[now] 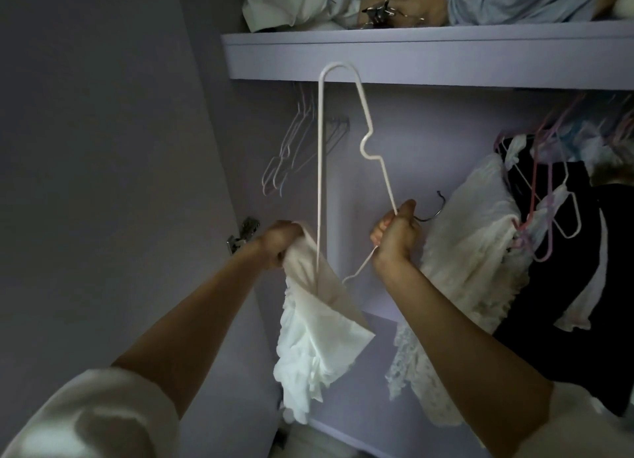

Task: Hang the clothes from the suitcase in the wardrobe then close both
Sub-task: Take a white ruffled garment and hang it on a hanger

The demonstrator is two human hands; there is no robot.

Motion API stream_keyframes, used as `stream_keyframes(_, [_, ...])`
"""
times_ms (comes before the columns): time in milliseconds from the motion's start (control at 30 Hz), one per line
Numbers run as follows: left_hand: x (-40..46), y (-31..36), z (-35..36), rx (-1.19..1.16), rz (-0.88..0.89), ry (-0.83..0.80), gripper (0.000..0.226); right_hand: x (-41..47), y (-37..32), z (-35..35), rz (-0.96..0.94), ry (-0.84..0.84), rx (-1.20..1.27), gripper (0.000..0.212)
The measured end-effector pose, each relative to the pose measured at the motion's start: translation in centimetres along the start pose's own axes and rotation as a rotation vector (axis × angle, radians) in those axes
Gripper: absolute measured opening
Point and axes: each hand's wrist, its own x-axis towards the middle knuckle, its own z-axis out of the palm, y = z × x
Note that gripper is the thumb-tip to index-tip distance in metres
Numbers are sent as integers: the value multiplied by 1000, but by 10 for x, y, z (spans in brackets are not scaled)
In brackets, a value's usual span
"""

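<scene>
I stand in front of the open lilac wardrobe [394,56]. My right hand [394,238] grips a white wire hanger [320,148] near its hook, with the hanger tipped on end so one shoulder points up to the shelf. My left hand [279,243] holds the top of a white ruffled garment [315,341]. The hanger's long bar runs down into that garment, which hangs below my left hand. The suitcase is out of view.
Several empty hangers [291,148] hang at the left inside the wardrobe. White and dark clothes [480,244] hang on pink hangers at the right. The upper shelf holds piled fabric [497,1]. The open door [103,148] with its hinge [242,238] stands at my left.
</scene>
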Motion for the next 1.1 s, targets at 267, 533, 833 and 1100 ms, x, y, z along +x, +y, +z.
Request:
stream_keyframes(267, [-10,48,-18,-131,188,182,20,12,52,-43,-131,-4,-248,53])
stream_keyframes(533, [-8,24,-51,-181,40,229,27,41,14,-19,-273,88,-267,59])
stream_keyframes(833, [-12,39,-26,-218,-33,25,16,3,23,7,211,-59,37,44])
stream_keyframes(1100, [-21,51,-34,-37,153,-52,19,-20,44,4,68,-506,-416,34])
